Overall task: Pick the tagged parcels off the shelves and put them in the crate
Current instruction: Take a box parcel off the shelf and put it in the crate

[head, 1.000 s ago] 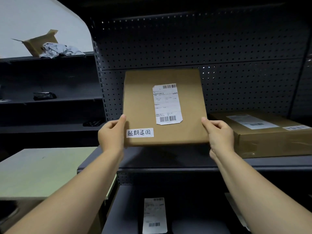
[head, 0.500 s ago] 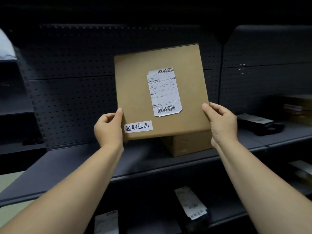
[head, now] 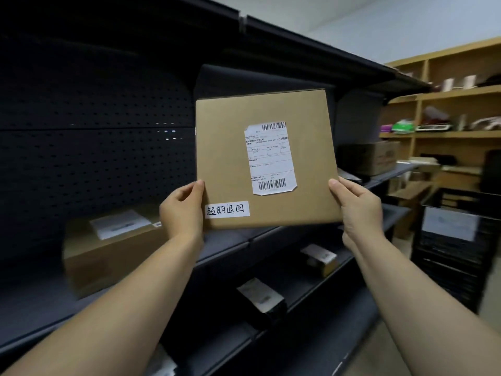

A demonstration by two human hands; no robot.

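I hold a flat brown cardboard parcel (head: 227, 158) upright in front of me, clear of the dark shelving. It bears a white shipping label with barcodes and a white handwritten tag (head: 227, 209) near its lower left corner. My left hand (head: 181, 213) grips its lower left edge, thumb on the front. My right hand (head: 357, 210) grips the lower right edge the same way. A black slatted crate (head: 455, 256) with a white sheet on its side stands on the floor at the right.
A larger brown box (head: 108, 256) with a label lies on the dark shelf (head: 238, 240) at left. Black labelled packets (head: 264, 299) sit on the lower shelves. Another carton (head: 376, 158) rests further right. Wooden shelving (head: 444, 134) with assorted items fills the far right.
My view has swung to the right along the shelving, carrying the parcel with both hands. The larger brown box now lies at left, and the crate and wooden shelves have come into view.
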